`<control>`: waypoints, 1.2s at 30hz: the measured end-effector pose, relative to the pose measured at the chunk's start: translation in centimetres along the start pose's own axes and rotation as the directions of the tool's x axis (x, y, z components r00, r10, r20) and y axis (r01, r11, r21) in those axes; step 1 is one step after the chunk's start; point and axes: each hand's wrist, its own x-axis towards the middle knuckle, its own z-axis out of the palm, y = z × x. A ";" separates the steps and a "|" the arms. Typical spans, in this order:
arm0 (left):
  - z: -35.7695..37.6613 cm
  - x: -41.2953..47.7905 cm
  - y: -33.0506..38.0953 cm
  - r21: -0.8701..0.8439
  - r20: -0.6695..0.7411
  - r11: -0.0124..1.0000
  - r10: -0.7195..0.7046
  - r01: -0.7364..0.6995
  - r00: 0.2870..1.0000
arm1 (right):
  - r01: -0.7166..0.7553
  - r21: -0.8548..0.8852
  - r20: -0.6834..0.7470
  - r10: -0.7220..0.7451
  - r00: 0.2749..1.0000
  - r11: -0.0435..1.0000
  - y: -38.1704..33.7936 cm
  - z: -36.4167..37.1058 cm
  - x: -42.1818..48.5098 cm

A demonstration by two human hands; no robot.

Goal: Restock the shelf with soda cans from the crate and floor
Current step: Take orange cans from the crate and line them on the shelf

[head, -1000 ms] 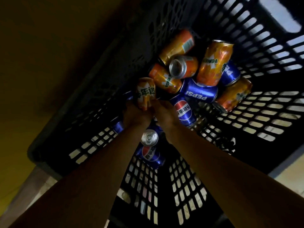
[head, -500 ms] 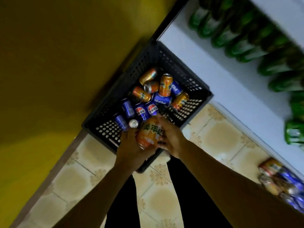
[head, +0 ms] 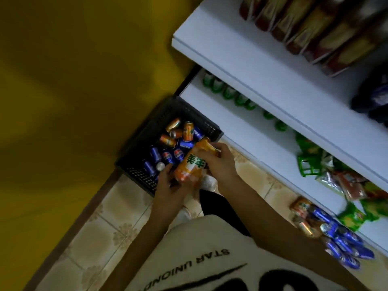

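Nearest, at 6 o'clock: pale shirt (head: 199, 244) with black lettering. Just above it, left hand (head: 168, 183) curled under the lower end of an orange can (head: 192, 166). Right hand (head: 220, 162) wrapped over the upper end, apparently also pinching a 2nd can (head: 206, 143) behind it, though too blurred to be sure. Both cans tilted, in the air, over the near corner of the crate (head: 144, 131).

Main risk, by judgement: a slip. 2 smooth cans shared between 2 hands, at a tilt, with little finger cover on the rear can. Danger of a drop onto the floor (head: 126, 206) and a dent, or a tumble back among the crate cans (head: 188, 131) at 11 o'clock, on loosening either grip too soon.

At 4 o'clock from the hands, floor cans (head: 336, 234) heaped against the shelf base, near the feet: easy to kick or tread on when stepping in.

At 2 o'clock, lower shelf (head: 241, 131), tucked under the board above, so a likely knock on the way in. Bottles (head: 228, 93) at 1 o'clock and packets (head: 310, 162) at 3 o'clock already taking up stretches of it, easy to topple with a careless push.

Farthest: top shelf (head: 231, 49) at 1 o'clock with red packs (head: 315, 28); yellow wall (head: 63, 80) at 9 o'clock.
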 end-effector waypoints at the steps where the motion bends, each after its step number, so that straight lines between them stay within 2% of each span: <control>1: -0.1 -1.0 0.2 0.143 0.029 0.983 0.110 -0.113 0.993 | 0.098 -0.029 0.002 -0.098 0.995 0.995 -0.7 -0.2 -1.8; 3: -0.1 -2.8 1.0 0.337 0.077 0.889 0.302 -0.310 0.950 | 0.278 -0.050 0.015 -0.278 0.960 0.959 -1.7 -1.0 -5.2; 4: 0.0 -3.7 1.7 0.362 0.088 0.856 0.364 -0.370 0.927 | 0.341 -0.039 0.017 -0.341 0.940 0.939 -2.4 -1.5 -6.9; 8: 0.7 -7.7 5.0 0.311 0.112 0.805 0.496 -0.505 0.861 | 0.466 0.105 -0.017 -0.466 0.884 0.879 -4.6 -4.1 -13.4; 12: 2.6 -11.7 7.6 0.279 0.160 0.716 0.622 -0.640 0.766 | 0.499 0.189 -0.061 -0.497 0.866 0.846 -6.6 -7.9 -18.0; 15: 4.5 -14.3 9.3 0.243 0.187 0.675 0.672 -0.696 0.717 | 0.526 0.229 -0.089 -0.521 0.849 0.819 -7.7 -10.6 -20.6; 18: 6.5 -16.2 11.4 0.190 0.224 0.650 0.701 -0.736 0.677 | 0.609 0.248 -0.129 -0.597 0.792 0.754 -9.0 -13.0 -22.5; 24: 11.8 -18.5 16.4 0.010 0.221 0.605 0.775 -0.796 0.592 | 0.732 0.222 -0.112 -0.728 0.676 0.645 -12.2 -18.1 -23.4; 27: 15.9 -19.1 18.7 -0.081 0.216 0.582 0.803 -0.809 0.556 | 0.777 0.141 -0.063 -0.778 0.625 0.613 -13.5 -21.0 -23.1; 29: 18.8 -19.4 20.1 -0.105 0.231 0.542 0.828 -0.833 0.510 | 0.825 0.087 -0.083 -0.821 0.565 0.558 -14.9 -23.3 -22.8; 32: 22.2 -19.7 22.6 -0.073 0.283 0.490 0.845 -0.869 0.453 | 0.871 0.013 -0.112 -0.865 0.489 0.491 -17.7 -26.8 -22.4; 36: 24.2 -18.9 26.5 0.070 0.309 0.351 0.882 -0.934 0.355 | 0.884 -0.033 -0.082 -0.883 0.463 0.467 -21.3 -29.8 -21.5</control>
